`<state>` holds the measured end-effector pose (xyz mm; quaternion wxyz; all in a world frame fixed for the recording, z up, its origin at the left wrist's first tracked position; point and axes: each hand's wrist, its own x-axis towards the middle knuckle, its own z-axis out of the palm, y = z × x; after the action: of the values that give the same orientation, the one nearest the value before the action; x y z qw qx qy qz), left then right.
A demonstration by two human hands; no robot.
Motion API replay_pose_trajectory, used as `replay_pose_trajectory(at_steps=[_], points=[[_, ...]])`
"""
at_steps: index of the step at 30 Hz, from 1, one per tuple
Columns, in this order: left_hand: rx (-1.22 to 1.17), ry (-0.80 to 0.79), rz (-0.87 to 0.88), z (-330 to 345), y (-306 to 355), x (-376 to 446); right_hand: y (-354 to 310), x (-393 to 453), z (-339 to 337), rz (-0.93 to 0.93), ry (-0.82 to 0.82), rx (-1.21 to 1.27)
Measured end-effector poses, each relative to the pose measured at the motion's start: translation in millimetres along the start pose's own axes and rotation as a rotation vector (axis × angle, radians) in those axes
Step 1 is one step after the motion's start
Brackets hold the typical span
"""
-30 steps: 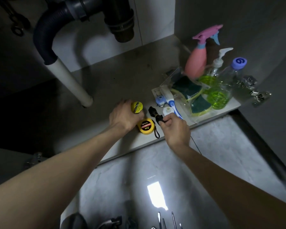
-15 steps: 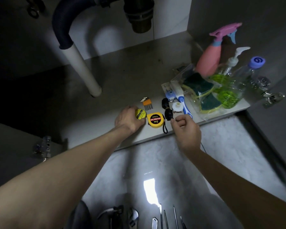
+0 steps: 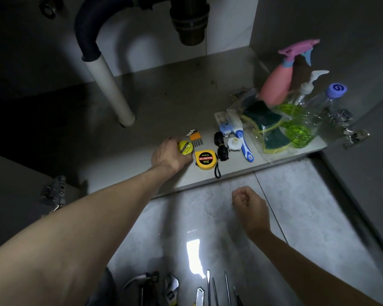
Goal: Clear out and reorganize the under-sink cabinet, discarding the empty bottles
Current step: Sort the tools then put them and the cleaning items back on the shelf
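Note:
My left hand (image 3: 169, 156) grips a small yellow roll of tape (image 3: 185, 147) on the cabinet floor (image 3: 164, 102). Just right of it lie a yellow 2 m tape measure (image 3: 205, 160), an orange bit holder (image 3: 195, 138) and a black object (image 3: 221, 146). At the right stand a pink spray bottle (image 3: 276, 85), a clear pump bottle (image 3: 305, 89) and a clear bottle with a purple cap (image 3: 332, 96), both with green liquid low down. My right hand (image 3: 249, 205) hangs over the tiled floor in front of the cabinet, fingers curled, holding nothing.
A white drain pipe (image 3: 111, 89) stands at the left under a black hose and the trap. A blue-white scrubber (image 3: 243, 142) and bagged green sponges (image 3: 265, 122) lie by the bottles. Hand tools (image 3: 208, 288) lie on the tiles near me. Door hinges flank both sides.
My right hand has let go of the black object and drawn back out of the cabinet to over the tiles. My left hand has stayed on the yellow tape roll.

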<state>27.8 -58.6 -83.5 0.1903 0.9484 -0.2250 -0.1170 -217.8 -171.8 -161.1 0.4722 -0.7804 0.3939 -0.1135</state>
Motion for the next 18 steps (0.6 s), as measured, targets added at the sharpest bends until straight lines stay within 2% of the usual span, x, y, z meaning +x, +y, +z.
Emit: replay_pose_trajectory(at_steps=[4, 7, 9, 13, 18], points=[[-0.098, 0.012, -0.033, -13.0, 11.5, 26.9, -19.1, 9.5, -2.2, -0.092, 0.027, -0.002], [-0.15, -0.058, 0.012, -17.4, 28.7, 50.5, -55.2, 33.9, 1.0, -0.297, 0.067, -0.096], [-0.146, -0.09, 0.072, -14.7, 40.6, 61.1, -76.8, 54.0, 6.2, -0.386, 0.037, -0.224], [-0.066, -0.137, 0.096, -4.5, 52.0, 77.7, -90.0, 75.7, 17.1, -0.37, -0.063, -0.462], [-0.033, -0.142, 0.147, 4.5, 51.8, 89.4, -83.2, 77.2, 24.7, -0.392, -0.046, -0.456]])
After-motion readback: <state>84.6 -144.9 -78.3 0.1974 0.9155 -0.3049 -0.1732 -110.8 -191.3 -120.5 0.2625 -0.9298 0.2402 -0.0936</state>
